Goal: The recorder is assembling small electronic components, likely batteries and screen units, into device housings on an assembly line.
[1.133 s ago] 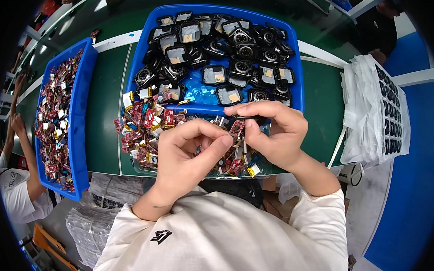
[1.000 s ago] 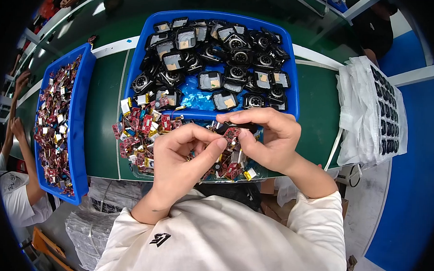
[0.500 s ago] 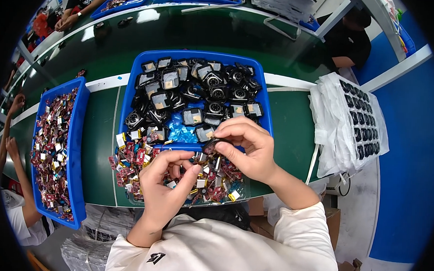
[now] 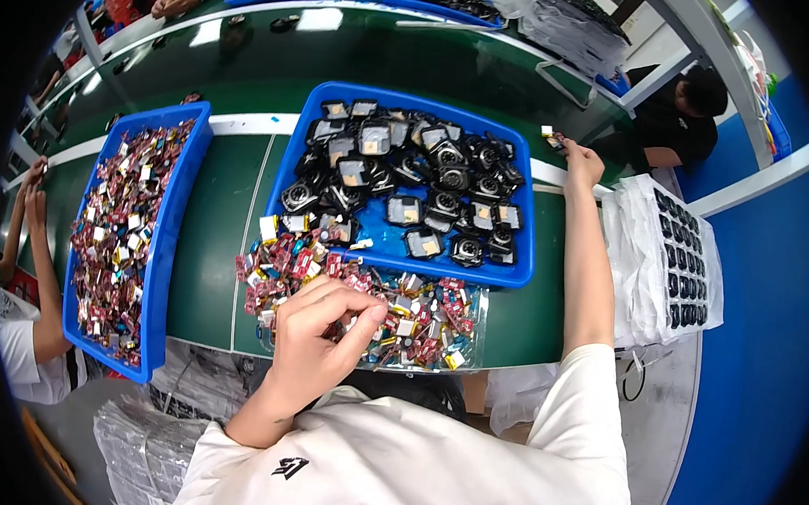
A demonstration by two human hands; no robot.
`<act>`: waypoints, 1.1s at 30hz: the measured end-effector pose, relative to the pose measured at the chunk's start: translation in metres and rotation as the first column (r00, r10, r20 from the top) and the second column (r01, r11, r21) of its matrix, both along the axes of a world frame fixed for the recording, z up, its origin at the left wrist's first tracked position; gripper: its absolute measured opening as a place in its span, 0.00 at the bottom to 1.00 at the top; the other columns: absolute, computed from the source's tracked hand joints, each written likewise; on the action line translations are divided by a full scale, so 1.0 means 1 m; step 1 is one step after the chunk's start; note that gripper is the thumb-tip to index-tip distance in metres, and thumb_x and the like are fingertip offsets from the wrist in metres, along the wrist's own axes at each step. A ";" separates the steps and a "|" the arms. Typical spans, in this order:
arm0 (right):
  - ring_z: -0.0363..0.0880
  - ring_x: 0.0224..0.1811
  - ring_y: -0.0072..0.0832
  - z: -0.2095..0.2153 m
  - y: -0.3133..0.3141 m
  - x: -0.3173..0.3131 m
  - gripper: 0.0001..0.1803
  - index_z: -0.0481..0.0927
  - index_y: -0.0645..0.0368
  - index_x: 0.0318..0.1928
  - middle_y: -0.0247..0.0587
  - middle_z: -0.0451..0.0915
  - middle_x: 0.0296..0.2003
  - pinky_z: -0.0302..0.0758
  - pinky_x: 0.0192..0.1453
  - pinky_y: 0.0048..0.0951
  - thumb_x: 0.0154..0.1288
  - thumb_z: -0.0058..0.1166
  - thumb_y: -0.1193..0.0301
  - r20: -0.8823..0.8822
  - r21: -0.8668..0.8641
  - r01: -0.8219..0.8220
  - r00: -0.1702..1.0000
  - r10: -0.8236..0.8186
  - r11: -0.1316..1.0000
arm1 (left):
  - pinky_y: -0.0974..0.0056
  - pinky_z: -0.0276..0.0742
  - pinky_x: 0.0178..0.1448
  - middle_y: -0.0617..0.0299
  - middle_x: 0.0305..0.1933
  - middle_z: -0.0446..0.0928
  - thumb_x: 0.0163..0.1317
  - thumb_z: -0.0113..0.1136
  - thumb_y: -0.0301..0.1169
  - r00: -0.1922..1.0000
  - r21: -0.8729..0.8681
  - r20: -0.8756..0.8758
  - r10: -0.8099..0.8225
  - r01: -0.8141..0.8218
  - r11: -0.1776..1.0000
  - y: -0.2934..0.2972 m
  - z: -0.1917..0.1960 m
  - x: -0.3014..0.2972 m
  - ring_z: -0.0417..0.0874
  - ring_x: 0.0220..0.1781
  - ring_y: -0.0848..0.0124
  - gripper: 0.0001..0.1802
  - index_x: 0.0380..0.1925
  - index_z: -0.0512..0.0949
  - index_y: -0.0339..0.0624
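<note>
My right hand (image 4: 584, 163) is stretched far forward over the green bench, beyond the blue tray. Its fingertips pinch a small circuit board module (image 4: 555, 140) with a white block on it. Closer to me, my left hand (image 4: 320, 335) hovers above a heap of red circuit board modules (image 4: 410, 320), thumb and curled fingers drawn together; whatever is between them is hidden. Behind that heap stands a blue tray (image 4: 525, 231) filled with black watch cases (image 4: 448, 178), some showing round backs and others pale inner faces.
To the left, a long blue bin (image 4: 156, 278) holds more circuit board modules. Wrapped trays of black parts (image 4: 662, 255) are stacked at the right. A white rail (image 4: 248, 124) crosses the green bench (image 4: 206, 244). Co-workers sit across and at the left; one dark sleeve (image 4: 625, 152) is near my right hand.
My right hand has swung from the near edge of the tray to the far right, and now holds a module instead of a black watch case. My left hand stays above the heap.
</note>
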State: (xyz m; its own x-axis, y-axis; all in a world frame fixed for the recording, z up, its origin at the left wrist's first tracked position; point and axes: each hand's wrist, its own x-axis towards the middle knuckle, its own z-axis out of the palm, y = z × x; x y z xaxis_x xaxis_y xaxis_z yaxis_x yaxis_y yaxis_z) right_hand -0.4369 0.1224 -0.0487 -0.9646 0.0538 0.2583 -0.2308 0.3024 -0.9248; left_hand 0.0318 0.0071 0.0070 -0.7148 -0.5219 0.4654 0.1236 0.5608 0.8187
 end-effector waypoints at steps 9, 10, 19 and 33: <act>0.83 0.40 0.39 -0.003 -0.010 0.006 0.15 0.84 0.58 0.31 0.44 0.84 0.33 0.75 0.48 0.37 0.49 0.63 0.60 -0.098 0.365 0.210 0.977 -0.188 0.907 | 0.64 0.69 0.37 0.60 0.30 0.79 0.46 0.68 0.21 0.986 -0.238 0.032 0.161 -0.149 0.960 -0.003 -0.005 -0.002 0.75 0.34 0.64 0.07 0.28 0.81 0.38; 0.83 0.40 0.40 -0.003 -0.010 0.008 0.15 0.84 0.58 0.31 0.45 0.84 0.33 0.75 0.49 0.38 0.49 0.63 0.59 -0.110 0.380 0.203 0.979 -0.174 0.903 | 0.64 0.69 0.39 0.60 0.32 0.78 0.45 0.69 0.22 0.983 -0.282 0.052 0.175 -0.154 0.947 -0.001 -0.004 -0.004 0.74 0.36 0.64 0.09 0.29 0.81 0.39; 0.78 0.33 0.21 0.015 -0.002 0.086 0.13 0.82 0.65 0.33 0.37 0.83 0.31 0.72 0.41 0.24 0.62 0.58 0.65 -0.238 0.075 -0.230 0.941 0.242 0.970 | 0.56 0.54 0.50 0.66 0.40 0.73 0.46 0.67 0.28 0.955 -0.473 0.175 0.241 -0.133 0.871 0.002 -0.013 -0.018 0.70 0.46 0.64 0.08 0.29 0.81 0.45; 0.77 0.38 0.34 0.045 -0.005 0.274 0.13 0.83 0.61 0.42 0.41 0.82 0.37 0.73 0.46 0.32 0.54 0.61 0.76 -0.256 0.279 -0.955 0.027 0.966 0.101 | 0.66 0.63 0.41 0.63 0.30 0.81 0.46 0.70 0.23 0.996 -0.143 -0.060 0.068 -0.076 0.987 -0.001 -0.007 -0.015 0.76 0.33 0.69 0.07 0.27 0.81 0.42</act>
